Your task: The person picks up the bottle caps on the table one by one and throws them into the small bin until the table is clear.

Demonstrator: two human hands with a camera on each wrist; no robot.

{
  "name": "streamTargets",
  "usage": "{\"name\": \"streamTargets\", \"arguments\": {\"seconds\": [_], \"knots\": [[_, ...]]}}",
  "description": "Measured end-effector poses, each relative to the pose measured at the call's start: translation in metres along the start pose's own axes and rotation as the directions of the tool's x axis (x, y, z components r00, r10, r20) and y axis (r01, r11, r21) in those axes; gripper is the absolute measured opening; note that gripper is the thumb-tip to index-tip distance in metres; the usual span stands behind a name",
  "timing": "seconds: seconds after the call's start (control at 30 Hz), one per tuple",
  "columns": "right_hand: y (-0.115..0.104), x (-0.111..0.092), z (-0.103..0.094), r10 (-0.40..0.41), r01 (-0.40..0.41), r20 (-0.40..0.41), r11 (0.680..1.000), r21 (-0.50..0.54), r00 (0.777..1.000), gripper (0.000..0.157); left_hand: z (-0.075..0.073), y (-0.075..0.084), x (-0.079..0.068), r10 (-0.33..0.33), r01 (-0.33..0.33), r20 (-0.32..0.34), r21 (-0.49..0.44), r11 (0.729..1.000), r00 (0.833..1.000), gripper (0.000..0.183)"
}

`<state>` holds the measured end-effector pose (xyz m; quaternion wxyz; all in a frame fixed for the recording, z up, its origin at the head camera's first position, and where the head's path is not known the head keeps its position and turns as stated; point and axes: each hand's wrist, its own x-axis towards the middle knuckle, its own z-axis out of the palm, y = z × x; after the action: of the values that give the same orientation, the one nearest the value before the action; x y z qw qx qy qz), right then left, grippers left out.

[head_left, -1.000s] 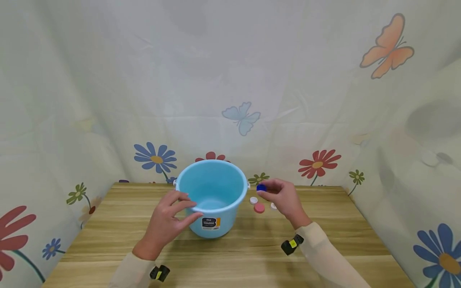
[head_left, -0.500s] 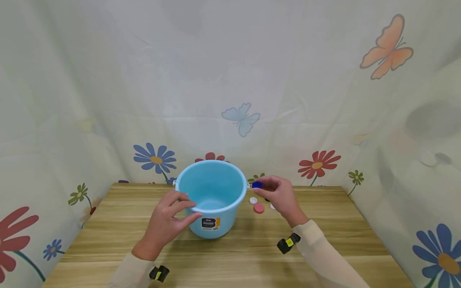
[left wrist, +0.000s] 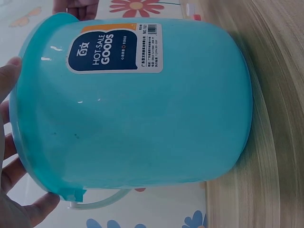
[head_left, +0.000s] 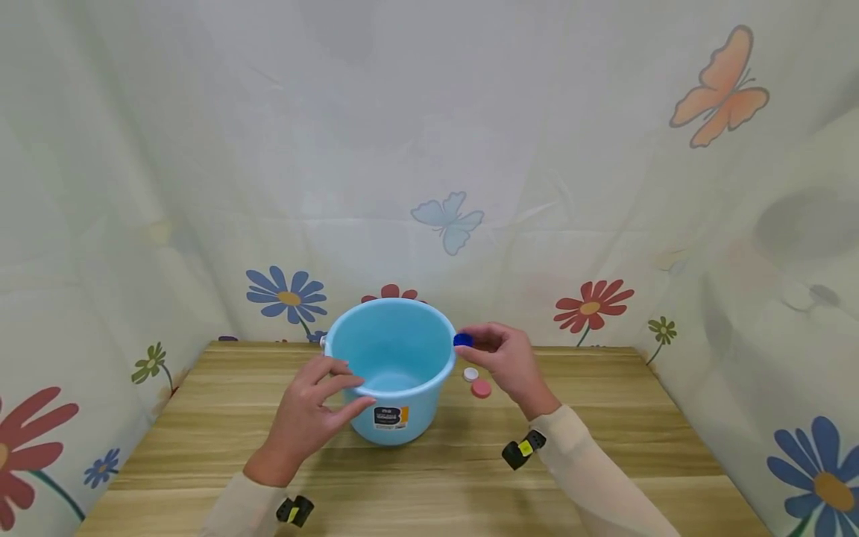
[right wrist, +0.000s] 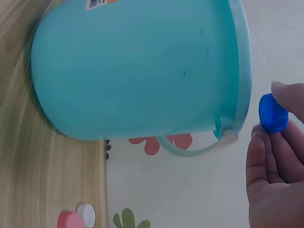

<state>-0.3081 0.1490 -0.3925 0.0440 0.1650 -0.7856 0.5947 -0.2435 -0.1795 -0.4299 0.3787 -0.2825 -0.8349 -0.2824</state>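
One blue bottle cap (head_left: 463,340), pinched in the right hand (head_left: 508,363), has moved in beside the light-blue bucket (head_left: 424,406), which the left hand (head_left: 310,403) still grips.

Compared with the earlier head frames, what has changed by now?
The right hand has moved left, carrying the blue cap close to the bucket's rim. Nothing was newly grasped or released. A second white cap is now hidden from the head view. The left hand at the rim, bucket, red cap and other white cap look unmoved.
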Motion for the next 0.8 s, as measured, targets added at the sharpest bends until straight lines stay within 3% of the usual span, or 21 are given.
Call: {"name": "streamTargets", "arguments": {"seconds": [0.8], "knots": [[-0.015, 0.008, 0.014, -0.028, 0.027, 0.025, 0.999, 0.026, 0.999, 0.035, -0.004, 0.005, 0.002, -0.011, 0.011, 0.015, 0.005, 1.000, 1.000, 0.034]]}}
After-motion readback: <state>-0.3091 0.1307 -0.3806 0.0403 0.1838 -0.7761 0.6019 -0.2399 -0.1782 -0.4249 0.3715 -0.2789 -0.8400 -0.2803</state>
